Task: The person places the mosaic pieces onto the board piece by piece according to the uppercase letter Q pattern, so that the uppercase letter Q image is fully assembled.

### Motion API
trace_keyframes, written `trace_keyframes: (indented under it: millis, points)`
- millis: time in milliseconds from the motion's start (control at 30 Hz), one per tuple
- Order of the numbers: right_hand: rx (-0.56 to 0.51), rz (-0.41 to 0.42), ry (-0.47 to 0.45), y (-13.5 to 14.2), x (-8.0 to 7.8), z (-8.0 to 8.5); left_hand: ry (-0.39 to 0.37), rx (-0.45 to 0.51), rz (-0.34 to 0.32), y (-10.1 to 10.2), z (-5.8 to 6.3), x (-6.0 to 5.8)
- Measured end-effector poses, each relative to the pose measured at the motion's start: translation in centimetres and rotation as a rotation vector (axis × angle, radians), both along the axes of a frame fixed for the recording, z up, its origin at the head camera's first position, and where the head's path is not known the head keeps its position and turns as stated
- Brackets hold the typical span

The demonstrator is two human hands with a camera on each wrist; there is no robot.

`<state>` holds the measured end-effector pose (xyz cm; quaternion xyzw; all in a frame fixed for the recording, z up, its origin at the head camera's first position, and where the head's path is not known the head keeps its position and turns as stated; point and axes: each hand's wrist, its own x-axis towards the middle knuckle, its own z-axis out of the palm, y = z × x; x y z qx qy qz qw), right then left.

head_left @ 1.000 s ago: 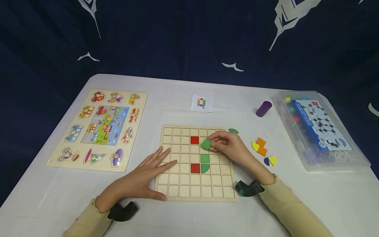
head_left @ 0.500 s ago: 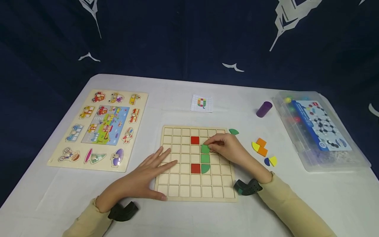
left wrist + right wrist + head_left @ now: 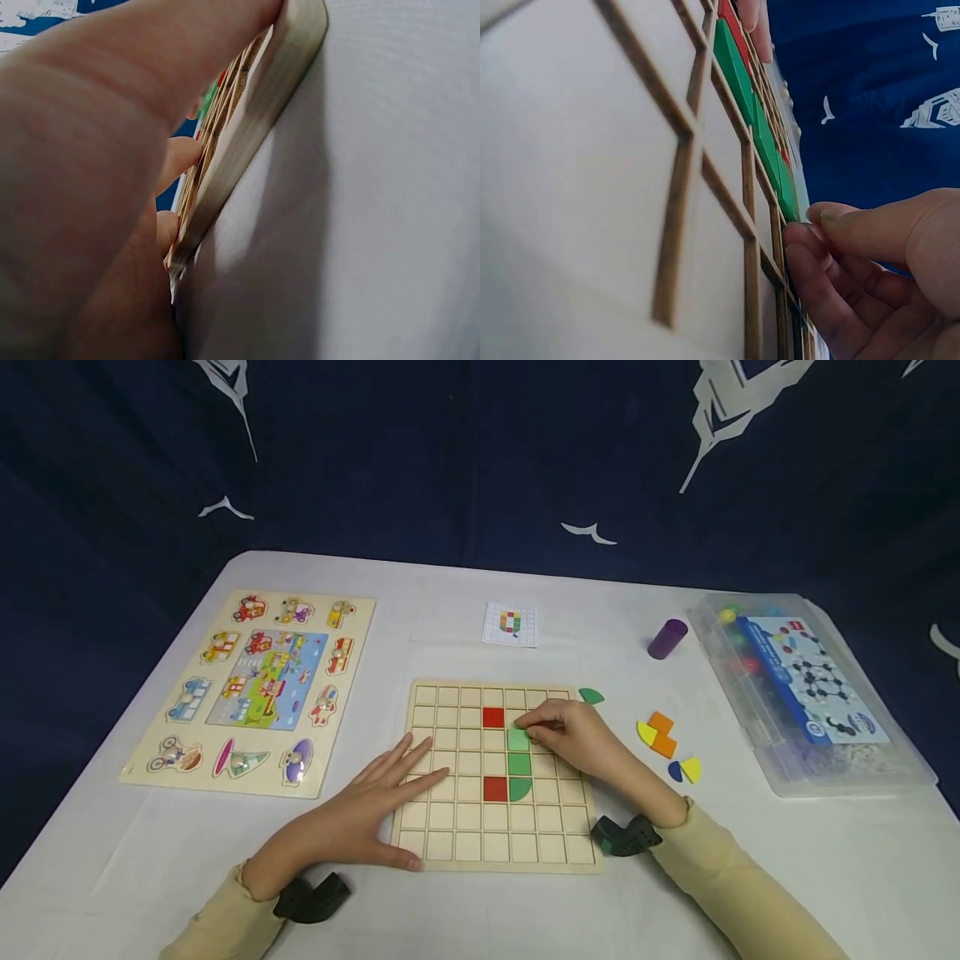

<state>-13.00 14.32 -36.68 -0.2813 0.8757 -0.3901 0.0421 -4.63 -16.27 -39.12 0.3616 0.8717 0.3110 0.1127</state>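
A wooden grid board (image 3: 468, 843) lies mid-table. My left hand (image 3: 360, 814) rests spread on its left edge, thumb at the near corner, as the left wrist view also shows (image 3: 82, 165). My right hand (image 3: 573, 731) pinches a green square tile (image 3: 518, 739) by its far right corner, at a cell in the board. In the right wrist view, thumb and fingertips meet at that tile's end (image 3: 787, 196). Directly below sit another green square (image 3: 519, 764) and a green quarter-circle (image 3: 519, 790). Two red squares, one upper (image 3: 492, 717) and one lower (image 3: 495, 789), lie one column left.
Right of the board lie a green piece (image 3: 591, 696), orange squares (image 3: 660, 722), yellow pieces (image 3: 691, 769) and a blue piece (image 3: 676, 771). Beyond are a purple cylinder (image 3: 667, 639) and a clear plastic case (image 3: 780, 772). A pattern card (image 3: 491, 625) lies behind; a vehicle puzzle (image 3: 225, 768) left.
My right hand has lowered the green square from a tilted hold above the board to its cell and turned it in line with the grid. The left hand has stayed still.
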Motion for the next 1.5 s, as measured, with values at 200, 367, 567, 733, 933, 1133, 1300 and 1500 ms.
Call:
trace_keyframes:
  millis: [200,367,567,733,933,1133,1300,1500]
  points:
    - [0.014,-0.043,-0.017,0.9,-0.3,0.6,-0.022,-0.016,0.005,0.1,0.0,0.0]
    - [-0.024,-0.109,-0.016,3.1,-0.9,1.6,-0.02,-0.018,0.002,0.1,0.0,0.0]
    - [-0.035,-0.205,0.0,6.8,-0.7,2.7,-0.019,-0.003,-0.004,0.1,0.1,-0.1]
    - [-0.008,-0.332,-0.027,10.2,0.3,2.6,-0.008,-0.005,-0.014,0.1,0.1,-0.1]
    - [-0.018,-0.438,-0.068,12.9,1.6,1.3,0.006,-0.011,-0.013,0.0,0.1,0.0]
    - [0.044,-0.477,-0.037,14.4,2.9,0.7,-0.001,-0.001,-0.007,0.0,0.1,0.0]
    - [0.08,-0.509,-0.031,14.7,3.1,0.2,0.009,0.0,-0.011,0.0,0.1,-0.1]
    - [0.183,-0.528,-0.007,14.6,3.2,-0.5,-0.003,0.004,-0.009,0.0,0.0,0.0]
